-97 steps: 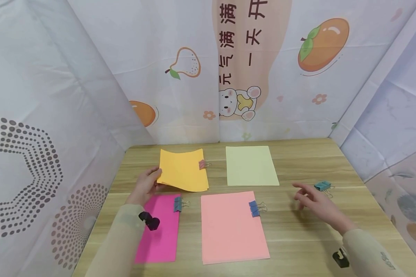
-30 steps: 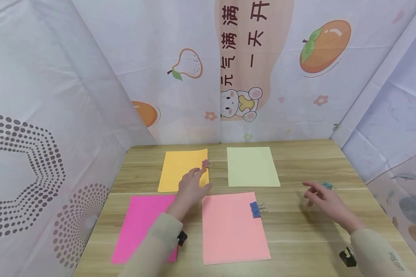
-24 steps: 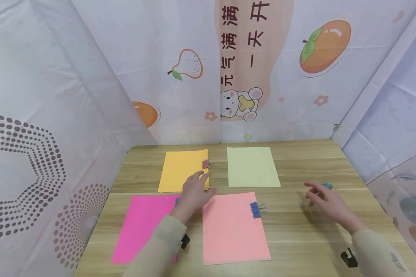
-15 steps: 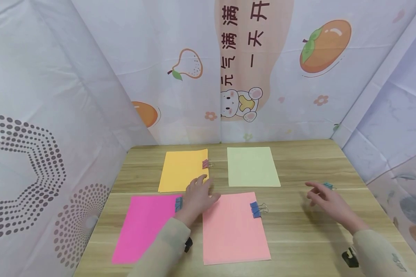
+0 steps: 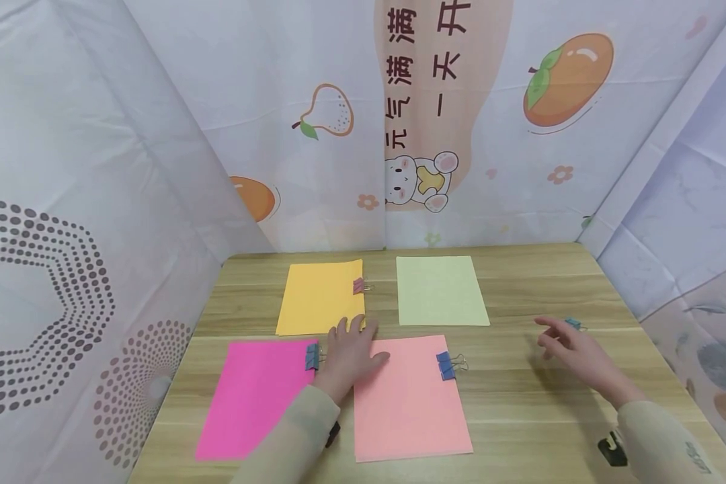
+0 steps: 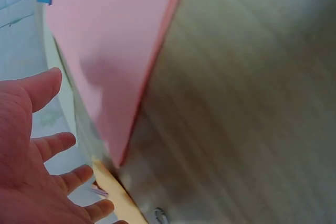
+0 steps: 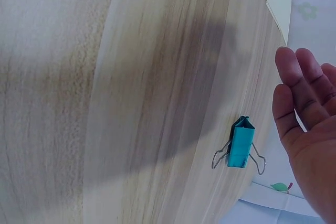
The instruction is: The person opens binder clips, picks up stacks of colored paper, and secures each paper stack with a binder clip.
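My left hand (image 5: 349, 356) hovers with spread fingers by the upper left corner of the pink paper stack (image 5: 408, 413), holding nothing. A blue binder clip (image 5: 445, 366) grips that stack's right edge. Just beyond my fingertips lies the yellow paper stack (image 5: 316, 296), with a pinkish binder clip (image 5: 358, 286) on its right side. Magenta paper (image 5: 255, 400) carries a blue-teal binder clip (image 5: 311, 357) left of this hand. Over the table's right part, my right hand (image 5: 581, 356) has loosely bent fingers and holds nothing. A loose teal binder clip (image 7: 241, 145) lies close to it.
Light green paper (image 5: 440, 290) without a visible clip lies at the back middle. Wood-grain table (image 5: 514, 410) runs beneath everything. A printed cloth (image 5: 333, 222) stands along the back edge, with more cloth at both sides.
My left hand has let go of the yellow stack's left edge, and that stack now lies flat. The hand has since shifted right and nearer. My right hand has drifted slightly right.
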Demonstrator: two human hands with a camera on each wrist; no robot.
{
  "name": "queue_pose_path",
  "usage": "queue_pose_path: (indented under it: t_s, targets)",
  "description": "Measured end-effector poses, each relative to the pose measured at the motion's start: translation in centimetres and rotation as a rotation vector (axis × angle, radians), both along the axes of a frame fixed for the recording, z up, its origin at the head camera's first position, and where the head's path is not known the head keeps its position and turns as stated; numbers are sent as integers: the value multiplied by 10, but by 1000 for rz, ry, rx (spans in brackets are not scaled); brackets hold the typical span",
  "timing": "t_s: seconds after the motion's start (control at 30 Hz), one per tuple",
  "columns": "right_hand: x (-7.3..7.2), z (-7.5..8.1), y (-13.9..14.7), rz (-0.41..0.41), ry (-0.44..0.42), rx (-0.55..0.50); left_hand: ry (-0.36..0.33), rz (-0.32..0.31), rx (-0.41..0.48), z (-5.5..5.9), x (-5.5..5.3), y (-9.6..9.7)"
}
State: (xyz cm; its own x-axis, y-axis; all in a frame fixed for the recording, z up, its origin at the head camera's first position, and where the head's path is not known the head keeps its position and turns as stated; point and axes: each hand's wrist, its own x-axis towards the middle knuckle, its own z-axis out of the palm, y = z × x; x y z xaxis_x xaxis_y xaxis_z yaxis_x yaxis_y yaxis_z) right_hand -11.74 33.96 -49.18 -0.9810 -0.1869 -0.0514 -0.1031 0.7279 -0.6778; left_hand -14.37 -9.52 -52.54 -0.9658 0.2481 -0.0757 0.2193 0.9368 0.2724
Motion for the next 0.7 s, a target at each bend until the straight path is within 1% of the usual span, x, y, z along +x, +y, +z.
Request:
queue_pose_path:
  t_s: [0.17, 0.3, 0.37, 0.53, 0.6, 0.7]
  targets:
    - [-1, -1, 1, -10, 0, 30, -30, -3, -35, -5, 3, -1]
    - [-2, -2, 1, -18, 31, 64, -39, -7, -41, -9, 6, -3]
    - [-4, -3, 1, -12, 66, 72, -42, -9, -45, -10, 7, -3]
    - [-6, -7, 3, 6, 185, 79, -52, -10, -39, -12, 9, -4]
    - [-6, -9, 4, 14, 236, 95, -54, -11, -33, -15, 10, -4]
    - [-8, -11, 5, 23, 296, 134, -53, -14, -30, -22, 9, -5]
